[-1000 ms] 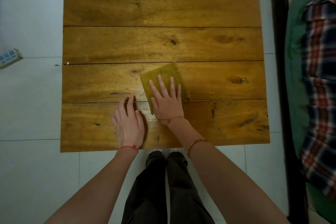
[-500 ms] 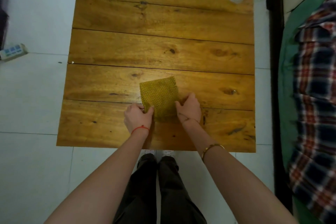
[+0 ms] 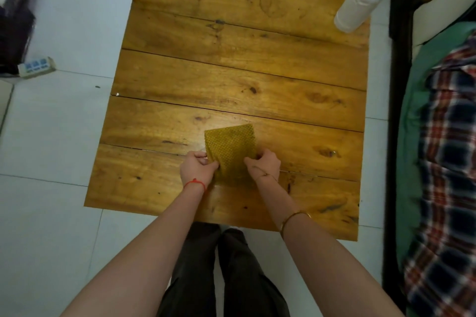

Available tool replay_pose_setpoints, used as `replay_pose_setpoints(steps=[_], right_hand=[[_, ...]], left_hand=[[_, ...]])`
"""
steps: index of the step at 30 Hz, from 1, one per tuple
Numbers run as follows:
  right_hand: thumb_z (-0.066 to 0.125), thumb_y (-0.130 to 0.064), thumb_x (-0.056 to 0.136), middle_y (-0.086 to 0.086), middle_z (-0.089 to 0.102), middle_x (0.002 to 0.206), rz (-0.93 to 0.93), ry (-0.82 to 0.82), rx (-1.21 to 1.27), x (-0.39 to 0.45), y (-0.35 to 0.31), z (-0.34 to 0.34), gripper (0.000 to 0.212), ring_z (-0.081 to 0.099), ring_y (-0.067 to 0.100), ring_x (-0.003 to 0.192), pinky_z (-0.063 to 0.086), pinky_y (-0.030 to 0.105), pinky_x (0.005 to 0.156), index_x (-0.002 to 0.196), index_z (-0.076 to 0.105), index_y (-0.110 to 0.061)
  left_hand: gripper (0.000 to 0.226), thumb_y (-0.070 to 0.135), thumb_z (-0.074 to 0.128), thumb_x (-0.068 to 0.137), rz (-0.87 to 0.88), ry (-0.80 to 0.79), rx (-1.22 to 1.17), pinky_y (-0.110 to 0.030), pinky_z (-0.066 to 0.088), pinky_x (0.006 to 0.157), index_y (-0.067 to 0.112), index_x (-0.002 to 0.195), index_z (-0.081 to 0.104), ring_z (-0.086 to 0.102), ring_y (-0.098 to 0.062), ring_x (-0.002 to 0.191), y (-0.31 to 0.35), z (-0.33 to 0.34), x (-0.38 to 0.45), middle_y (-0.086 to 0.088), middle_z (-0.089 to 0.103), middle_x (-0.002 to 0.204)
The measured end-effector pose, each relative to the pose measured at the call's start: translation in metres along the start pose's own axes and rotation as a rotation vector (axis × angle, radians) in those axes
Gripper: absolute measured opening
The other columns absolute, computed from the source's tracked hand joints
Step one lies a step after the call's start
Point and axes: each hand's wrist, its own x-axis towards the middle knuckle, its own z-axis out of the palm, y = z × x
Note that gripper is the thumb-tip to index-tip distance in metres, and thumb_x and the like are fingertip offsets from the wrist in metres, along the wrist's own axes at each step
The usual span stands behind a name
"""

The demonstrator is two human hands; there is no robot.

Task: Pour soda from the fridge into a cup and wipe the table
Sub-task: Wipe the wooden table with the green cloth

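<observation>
- Near the front middle of the counter (image 3: 231, 80) lies the cloth (image 3: 230, 147), a yellow-green waffle-weave square, its far part flat on the wood and its near edge gathered up between both hands.
- A second ago the right hand (image 3: 265, 166) lay flat on the cloth with fingers spread and the left hand (image 3: 197, 168) lay flat on the wood beside it; now both are curled shut on the cloth's near corners, left on the left corner, right on the right.
- That change reads to me as the end of a wiping stroke: the cloth is being picked up or refolded, not pushed.
- A faint wet sheen shows on the boards around the cloth, so this patch looks wiped; whether the far boards are done I cannot tell.
- At the far right corner of the counter stands the cup (image 3: 360, 2), tall, white and well apart from the cloth. Its contents are hidden, so the pour cannot be confirmed from here.
- No soda bottle or can is in view.
- Since a second ago the view has also tipped up, bringing the whole cup and the far edge of the counter into sight.
- Beyond the counter: white floor tiles (image 3: 51, 136), a small blue-and-white box (image 3: 37, 65) on the floor at left, and a bed (image 3: 438, 162) with a plaid blanket at right.
- If wiping goes on, the cup's corner is the spot to take care near, as a tall cup tips easily.
</observation>
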Motion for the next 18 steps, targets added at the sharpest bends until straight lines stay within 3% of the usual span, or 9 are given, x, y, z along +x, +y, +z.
replay_pose_setpoints(steps=[3, 5, 7, 10, 11, 13, 14, 16, 18], right_hand=[[0.066, -0.022, 0.088, 0.008, 0.057, 0.101, 0.078, -0.064, 0.138, 0.002, -0.003, -0.003, 0.034, 0.051, 0.018, 0.089, 0.043, 0.026, 0.068, 0.115, 0.058, -0.003], [0.071, -0.021, 0.085, 0.010, 0.059, 0.109, 0.234, -0.136, 0.292, 0.007, -0.009, -0.005, 0.040, 0.055, 0.024, 0.098, 0.051, 0.034, 0.082, 0.117, 0.056, -0.003], [0.078, -0.018, 0.079, 0.013, 0.057, 0.114, 0.376, -0.234, 0.455, 0.008, -0.020, -0.007, 0.044, 0.056, 0.032, 0.111, 0.050, 0.046, 0.098, 0.112, 0.053, -0.002], [0.094, -0.029, 0.046, 0.017, 0.058, 0.125, 0.415, -0.375, 0.519, 0.035, -0.022, 0.005, 0.080, 0.057, 0.039, 0.113, 0.051, 0.054, 0.096, 0.113, 0.057, -0.003], [0.094, -0.030, 0.048, 0.017, 0.061, 0.120, 0.420, -0.406, 0.543, 0.033, -0.032, 0.004, 0.075, 0.061, 0.037, 0.105, 0.054, 0.050, 0.089, 0.109, 0.059, -0.005], [0.076, -0.020, 0.080, 0.014, 0.063, 0.100, 0.385, -0.434, 0.646, 0.024, -0.060, 0.000, 0.028, 0.062, 0.030, 0.086, 0.055, 0.038, 0.068, 0.099, 0.059, -0.008], [0.066, -0.014, 0.088, 0.012, 0.062, 0.097, 0.342, -0.435, 0.702, 0.023, -0.074, 0.000, 0.015, 0.062, 0.029, 0.085, 0.052, 0.036, 0.063, 0.099, 0.057, -0.011], [0.061, -0.009, 0.090, 0.012, 0.063, 0.107, 0.257, -0.412, 0.783, 0.028, -0.100, 0.005, 0.019, 0.062, 0.032, 0.098, 0.055, 0.041, 0.072, 0.107, 0.057, -0.017], [0.061, -0.006, 0.088, 0.014, 0.063, 0.119, 0.160, -0.389, 0.825, 0.037, -0.124, 0.013, 0.029, 0.059, 0.034, 0.111, 0.053, 0.051, 0.093, 0.114, 0.059, -0.018]], left_hand=[[0.008, 0.019, 0.071, 0.085, 0.053, -0.090, -0.020, -0.026, 0.042, 0.069, 0.018, 0.088, 0.063, 0.050, -0.009, 0.062, 0.003, -0.006, -0.001, 0.006, 0.052, 0.062], [0.002, 0.017, 0.067, 0.088, 0.067, -0.126, -0.075, -0.024, 0.040, 0.069, 0.016, 0.087, 0.067, 0.049, -0.008, 0.062, 0.007, -0.012, 0.001, 0.007, 0.052, 0.063], [0.010, 0.015, 0.064, 0.090, 0.069, -0.148, -0.111, -0.026, 0.042, 0.071, 0.010, 0.097, 0.070, 0.053, -0.014, 0.070, 0.010, -0.022, 0.007, 0.006, 0.054, 0.068], [0.012, 0.012, 0.061, 0.092, 0.056, -0.206, -0.160, -0.033, 0.048, 0.084, 0.022, 0.094, 0.066, 0.057, -0.017, 0.086, 0.021, -0.041, 0.020, 0.000, 0.061, 0.085], [0.016, 0.009, 0.060, 0.093, 0.062, -0.222, -0.174, -0.031, 0.049, 0.084, 0.024, 0.093, 0.064, 0.058, -0.015, 0.085, 0.026, -0.047, 0.025, 0.000, 0.062, 0.087], [0.020, 0.006, 0.060, 0.092, 0.080, -0.240, -0.203, -0.022, 0.049, 0.077, 0.021, 0.105, 0.063, 0.058, -0.008, 0.080, 0.040, -0.059, 0.036, 0.005, 0.063, 0.085], [0.023, 0.005, 0.060, 0.092, 0.087, -0.233, -0.218, -0.019, 0.049, 0.075, 0.019, 0.109, 0.063, 0.059, -0.006, 0.078, 0.046, -0.065, 0.044, 0.005, 0.063, 0.085], [0.022, 0.004, 0.060, 0.092, 0.104, -0.227, -0.247, -0.013, 0.049, 0.072, 0.017, 0.110, 0.063, 0.061, 0.000, 0.073, 0.060, -0.077, 0.063, 0.004, 0.064, 0.083], [0.023, 0.003, 0.059, 0.093, 0.122, -0.231, -0.284, -0.008, 0.046, 0.066, 0.016, 0.112, 0.062, 0.059, 0.005, 0.066, 0.076, -0.091, 0.083, 0.001, 0.064, 0.084]])
